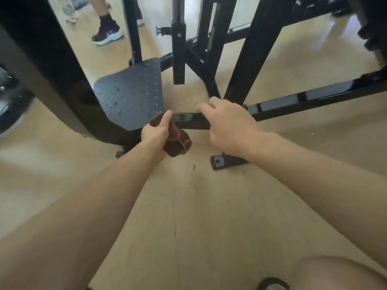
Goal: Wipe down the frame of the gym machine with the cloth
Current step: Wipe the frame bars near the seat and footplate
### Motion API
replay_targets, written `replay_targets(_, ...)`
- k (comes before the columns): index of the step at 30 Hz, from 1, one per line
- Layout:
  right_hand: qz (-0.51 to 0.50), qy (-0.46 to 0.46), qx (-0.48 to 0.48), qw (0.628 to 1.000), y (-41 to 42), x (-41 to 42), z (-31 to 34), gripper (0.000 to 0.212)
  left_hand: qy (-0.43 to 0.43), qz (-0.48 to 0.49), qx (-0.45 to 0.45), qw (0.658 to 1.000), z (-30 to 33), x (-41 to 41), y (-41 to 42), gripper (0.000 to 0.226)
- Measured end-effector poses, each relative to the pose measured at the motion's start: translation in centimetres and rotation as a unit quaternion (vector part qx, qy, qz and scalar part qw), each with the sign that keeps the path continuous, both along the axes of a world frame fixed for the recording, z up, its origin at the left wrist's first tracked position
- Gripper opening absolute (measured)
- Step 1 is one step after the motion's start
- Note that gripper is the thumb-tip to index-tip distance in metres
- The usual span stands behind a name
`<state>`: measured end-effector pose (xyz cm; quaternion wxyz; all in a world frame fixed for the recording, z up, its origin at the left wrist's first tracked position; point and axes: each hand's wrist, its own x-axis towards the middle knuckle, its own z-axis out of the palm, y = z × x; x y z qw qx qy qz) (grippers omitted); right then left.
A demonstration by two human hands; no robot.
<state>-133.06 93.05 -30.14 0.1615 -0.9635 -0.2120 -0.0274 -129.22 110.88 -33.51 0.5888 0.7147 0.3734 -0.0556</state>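
Currently, the left hand [156, 133] is gripping a bunched brown cloth [178, 141], fingers closed around it, and is pressing its upper end against the near end of a low black frame bar [293, 102] of the gym machine, just where the bar is meeting the textured grey footplate [129, 97]. The rest of the cloth is hanging below the fist, clear of the tan floor [188, 206]. The right hand [228, 124] is resting on top of the same bar, just beside the cloth, fingers curling over the far edge in a loose hold on the bar itself. The bar is running up and to the right, glossy and reflecting light. Behind it, several black uprights [249, 59] are standing. A floor bracket [218, 163] is lying below the right wrist. A bystander's dark shoe [107, 33] is showing at upper left.
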Motion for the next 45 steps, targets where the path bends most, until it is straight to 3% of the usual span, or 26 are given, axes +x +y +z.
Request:
replay_targets(2,-0.038,0.111,-0.027,0.993,-1.2,1.8,-1.4,0.047,-0.023,-0.019,0.013,0.999,0.0,1.4,-0.2,0.055)
replay_targets(7,-0.041,0.188,-0.11,0.975,-0.8,6.5,-5.8,0.057,-0.081,-0.097,0.192,0.973,-1.8,5.9,-0.3,0.047)
replay_targets(13,-0.067,0.073,-0.129,0.987,0.5,10.1,-11.9,0.075,-0.179,-0.186,0.36,0.897,-3.9,10.6,0.2,0.036)
replay_targets(16,-0.07,0.051,-0.126,0.988,0.9,10.2,-15.2,0.085,-0.154,-0.285,0.372,0.87,-7.9,11.4,0.0,0.033)
replay_targets(19,-0.067,0.06,-0.124,0.988,0.6,9.6,-18.3,0.085,-0.103,-0.427,0.44,0.783,-12.9,11.5,-0.1,0.048)
replay_targets(21,-0.057,0.052,-0.132,0.988,0.0,9.3,-19.8,0.083,-0.128,-0.455,0.476,0.741,-14.4,11.7,0.4,0.056)
replay_targets(32,-0.138,0.0,-0.056,0.989,2.5,9.3,-24.3,0.094,-0.221,-0.522,0.497,0.658,-16.5,13.0,2.9,0.062)
replay_targets(35,-0.133,0.003,-0.06,0.989,2.2,9.3,-24.1,0.096,-0.208,-0.496,0.531,0.655,-16.5,13.2,4.4,0.062)
replay_targets(39,-0.087,0.009,-0.056,0.995,0.6,9.3,-23.3,0.096,-0.175,-0.427,0.54,0.704,-16.3,13.3,6.6,0.06)
replay_targets(43,-0.031,0.009,-0.058,0.998,-1.2,9.2,-22.4,0.084,-0.157,-0.405,0.518,0.737,-15.4,13.3,5.1,0.059)
replay_targets(45,-0.032,-0.003,-0.04,0.999,-1.2,9.2,-22.3,0.074,-0.191,-0.44,0.487,0.73,-15.2,12.5,2.9,0.06)
